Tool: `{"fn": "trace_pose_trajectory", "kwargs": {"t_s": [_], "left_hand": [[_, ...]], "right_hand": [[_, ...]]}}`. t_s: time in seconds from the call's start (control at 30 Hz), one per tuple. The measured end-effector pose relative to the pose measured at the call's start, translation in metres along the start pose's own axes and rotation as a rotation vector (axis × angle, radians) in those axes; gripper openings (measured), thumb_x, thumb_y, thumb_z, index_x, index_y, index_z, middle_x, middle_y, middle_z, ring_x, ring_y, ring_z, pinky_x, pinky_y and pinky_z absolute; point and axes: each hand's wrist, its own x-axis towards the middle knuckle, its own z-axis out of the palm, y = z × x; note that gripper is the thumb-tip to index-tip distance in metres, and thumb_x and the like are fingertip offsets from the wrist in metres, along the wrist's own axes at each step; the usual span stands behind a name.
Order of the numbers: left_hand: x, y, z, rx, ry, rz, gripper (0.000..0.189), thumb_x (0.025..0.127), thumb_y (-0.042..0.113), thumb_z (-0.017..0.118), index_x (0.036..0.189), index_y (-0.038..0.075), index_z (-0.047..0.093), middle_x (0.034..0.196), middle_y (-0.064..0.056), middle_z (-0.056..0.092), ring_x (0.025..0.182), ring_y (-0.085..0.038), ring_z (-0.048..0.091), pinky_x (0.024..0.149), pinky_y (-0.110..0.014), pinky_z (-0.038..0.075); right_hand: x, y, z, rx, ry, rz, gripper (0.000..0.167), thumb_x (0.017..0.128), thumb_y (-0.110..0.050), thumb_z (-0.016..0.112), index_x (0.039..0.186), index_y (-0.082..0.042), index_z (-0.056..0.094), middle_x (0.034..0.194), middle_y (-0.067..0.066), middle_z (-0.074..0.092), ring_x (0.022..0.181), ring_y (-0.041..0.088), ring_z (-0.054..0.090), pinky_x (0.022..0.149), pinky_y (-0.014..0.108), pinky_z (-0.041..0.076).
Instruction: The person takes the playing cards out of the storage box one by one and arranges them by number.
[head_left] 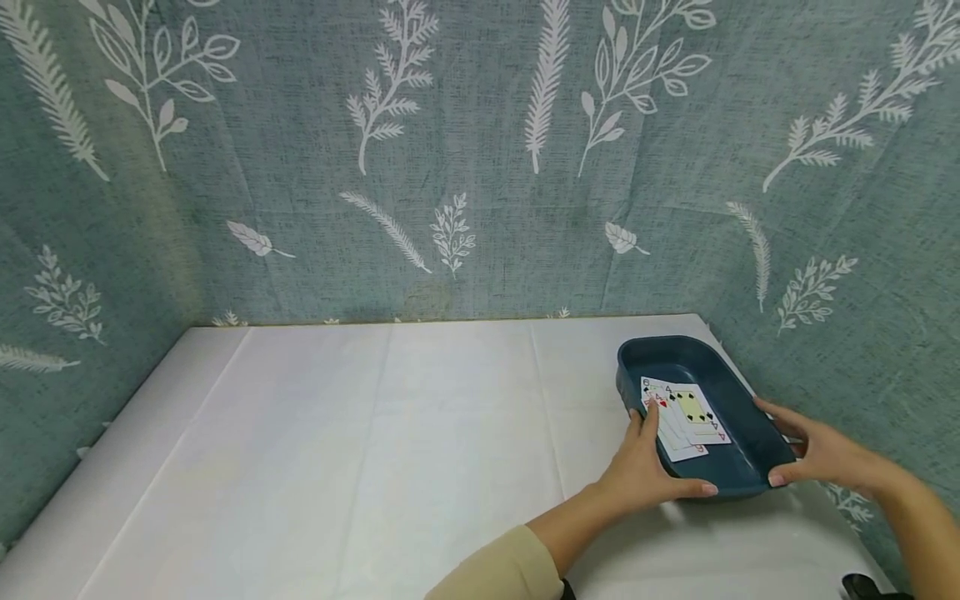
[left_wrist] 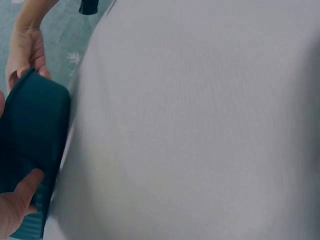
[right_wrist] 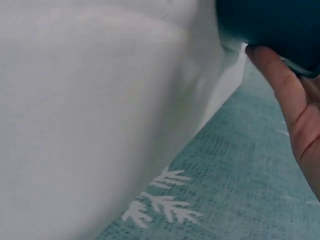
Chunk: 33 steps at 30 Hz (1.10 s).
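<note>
A dark teal tray [head_left: 742, 421] with rounded corners stands at the right side of the table, with playing cards [head_left: 684, 415] lying face up and overlapping inside it. My left hand [head_left: 643, 468] holds its left side, fingers along the rim and thumb at the near wall. At the near right corner, my right hand [head_left: 834, 454] grips the tray between thumb and fingers. The left wrist view shows the tray's outer wall [left_wrist: 37, 115] and part of the left hand [left_wrist: 17, 205]. In the right wrist view, the right hand [right_wrist: 295, 100] touches the tray's underside [right_wrist: 270, 25].
A white cloth covers the table [head_left: 337, 442]. Green fabric with white leaf prints [head_left: 480, 150] hangs behind and along both sides. A small dark object [head_left: 861, 586] shows at the lower right, partly cut off by the frame.
</note>
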Motion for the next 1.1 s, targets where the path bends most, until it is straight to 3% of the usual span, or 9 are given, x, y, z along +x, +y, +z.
{"fn": "trace_pose_trajectory", "kwargs": {"t_s": [0.03, 0.13, 0.23, 0.33, 0.4, 0.57, 0.73, 0.93, 1.1], "left_hand": [[0.001, -0.001, 0.000, -0.014, 0.007, 0.004, 0.111, 0.070, 0.045, 0.081, 0.153, 0.030, 0.009, 0.156, -0.010, 0.018, 0.138, -0.027, 0.030, 0.103, -0.038, 0.040], [0.002, -0.005, 0.001, -0.058, 0.027, 0.013, 0.110, 0.069, 0.042, 0.083, 0.153, 0.025, 0.014, 0.155, -0.008, 0.022, 0.138, -0.024, 0.031, 0.104, -0.037, 0.039], [0.003, -0.007, 0.001, -0.102, 0.036, 0.013, 0.110, 0.068, 0.040, 0.083, 0.153, 0.025, 0.014, 0.154, -0.006, 0.023, 0.138, -0.021, 0.030, 0.105, -0.037, 0.037], [0.002, -0.009, 0.001, -0.125, 0.045, 0.007, 0.111, 0.068, 0.039, 0.084, 0.153, 0.025, 0.014, 0.154, -0.005, 0.024, 0.139, -0.021, 0.029, 0.106, -0.037, 0.036], [0.000, -0.010, 0.000, -0.124, 0.046, 0.002, 0.111, 0.068, 0.039, 0.084, 0.153, 0.025, 0.014, 0.155, -0.006, 0.024, 0.140, -0.022, 0.028, 0.107, -0.038, 0.035], [-0.003, -0.015, -0.006, -0.143, 0.030, 0.012, 0.111, 0.070, 0.039, 0.083, 0.153, 0.024, 0.012, 0.155, -0.003, 0.022, 0.141, -0.019, 0.025, 0.109, -0.039, 0.033], [-0.003, -0.021, -0.013, -0.166, 0.027, 0.049, 0.111, 0.070, 0.037, 0.084, 0.153, 0.021, 0.012, 0.155, 0.002, 0.021, 0.141, -0.012, 0.023, 0.110, -0.035, 0.031], [-0.005, -0.024, -0.018, -0.165, 0.018, 0.057, 0.112, 0.070, 0.037, 0.083, 0.153, 0.018, 0.012, 0.155, 0.005, 0.020, 0.141, -0.009, 0.022, 0.110, -0.033, 0.031], [-0.006, -0.027, -0.024, -0.157, 0.010, 0.069, 0.112, 0.070, 0.037, 0.083, 0.153, 0.016, 0.012, 0.155, 0.005, 0.021, 0.140, -0.009, 0.023, 0.110, -0.032, 0.031]], "right_hand": [[0.000, 0.001, 0.000, 0.005, 0.004, -0.018, 0.096, 0.087, -0.013, 0.069, 0.150, 0.000, -0.003, 0.138, 0.050, 0.013, 0.117, 0.023, 0.055, 0.073, 0.027, 0.051], [-0.001, 0.005, 0.001, 0.046, 0.026, -0.057, 0.094, 0.087, -0.011, 0.068, 0.153, -0.015, 0.002, 0.136, 0.037, 0.034, 0.085, -0.006, 0.049, 0.062, 0.022, 0.045], [-0.002, 0.010, 0.004, 0.079, 0.044, -0.083, 0.092, 0.087, -0.009, 0.067, 0.153, -0.030, 0.007, 0.125, 0.011, 0.044, 0.064, -0.002, 0.036, 0.053, 0.025, 0.037], [-0.003, 0.014, 0.006, 0.113, 0.044, -0.090, 0.088, 0.088, -0.009, 0.066, 0.151, -0.037, 0.011, 0.131, 0.006, 0.039, 0.063, 0.001, 0.035, 0.052, 0.026, 0.037], [-0.002, 0.016, 0.007, 0.142, 0.039, -0.095, 0.085, 0.089, -0.010, 0.066, 0.151, -0.037, 0.014, 0.134, -0.004, 0.037, 0.070, -0.007, 0.041, 0.054, 0.025, 0.040], [-0.003, 0.020, 0.009, 0.256, -0.023, -0.109, 0.080, 0.091, -0.011, 0.062, 0.152, -0.032, 0.014, 0.122, -0.043, 0.027, 0.107, -0.018, 0.043, 0.067, 0.029, 0.048], [-0.002, 0.019, 0.011, 0.297, -0.033, -0.117, 0.077, 0.092, -0.011, 0.061, 0.151, -0.033, 0.017, 0.125, -0.042, 0.025, 0.108, -0.024, 0.034, 0.066, 0.030, 0.047], [0.002, 0.015, 0.014, 0.312, -0.017, -0.129, 0.076, 0.091, -0.011, 0.062, 0.151, -0.032, 0.021, 0.127, -0.043, 0.029, 0.098, -0.011, 0.048, 0.061, 0.032, 0.044], [0.005, 0.013, 0.017, 0.294, -0.004, -0.094, 0.074, 0.091, -0.014, 0.062, 0.151, -0.028, 0.021, 0.124, -0.043, 0.028, 0.107, -0.022, 0.038, 0.071, 0.031, 0.050]]}}
